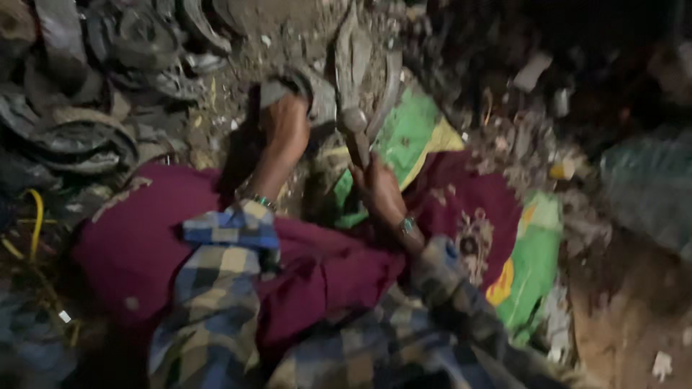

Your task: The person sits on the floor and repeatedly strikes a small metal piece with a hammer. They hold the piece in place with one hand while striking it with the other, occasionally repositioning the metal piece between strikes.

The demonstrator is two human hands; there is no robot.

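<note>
The left hand (pixel 285 130) presses down with curled fingers on a grey strip of cut rubber (pixel 288 90), pinning it to the ground just beyond the lap. To its right, the right hand (pixel 375 187) is wrapped tight around the wooden handle of a small hammer (pixel 355 130), whose head stands raised beside a second curved rubber piece (pixel 357 57). The picture is blurred, so the exact finger placement is hard to tell. The rubber looks stiff but springy and fairly light, best held flat near its end. Maroon cloth (pixel 144 238) covers the knees; a green and yellow sheet (pixel 411 133) lies beneath. A heap of rubber scraps (pixel 79 108) sits far left.
</note>
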